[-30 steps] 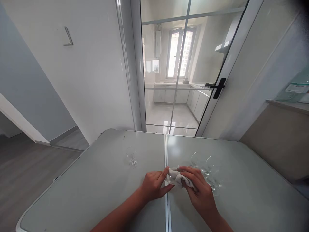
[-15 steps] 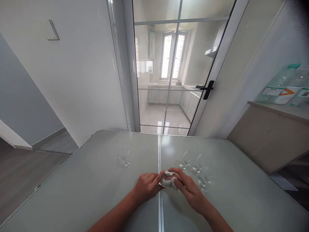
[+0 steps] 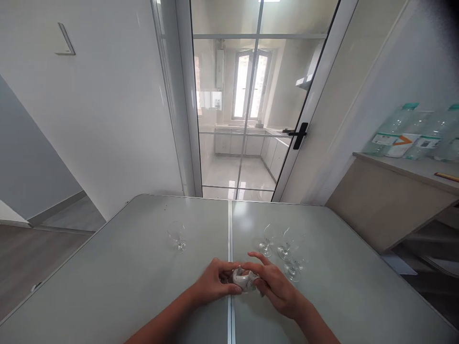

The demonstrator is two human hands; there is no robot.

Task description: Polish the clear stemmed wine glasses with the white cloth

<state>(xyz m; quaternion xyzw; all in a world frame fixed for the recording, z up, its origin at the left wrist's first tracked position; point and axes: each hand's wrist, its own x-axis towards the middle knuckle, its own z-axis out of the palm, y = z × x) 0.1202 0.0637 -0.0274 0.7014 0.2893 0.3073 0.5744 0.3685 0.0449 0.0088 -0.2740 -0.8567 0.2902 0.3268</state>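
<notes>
My left hand curls around a small clear glass over the table's middle seam; fingers hide much of it, including any stem. A crumpled white cloth sits at the glass's mouth, apparently partly inside. My right hand pinches that cloth between thumb and fingers, with one finger lifted away. To the left stands a clear stemmed glass by itself. Just beyond my right hand are three more stemmed glasses: one at the left, one in the middle and the nearest.
The pale grey-green table has a metal strip down its middle. Behind it is a glazed door with a black handle. Plastic bottles stand on a shelf at the right.
My left fingers have spread and turned around the glass, with the thumb now along its near side. My right index finger has lifted. The whole view has shifted slightly to the right.
</notes>
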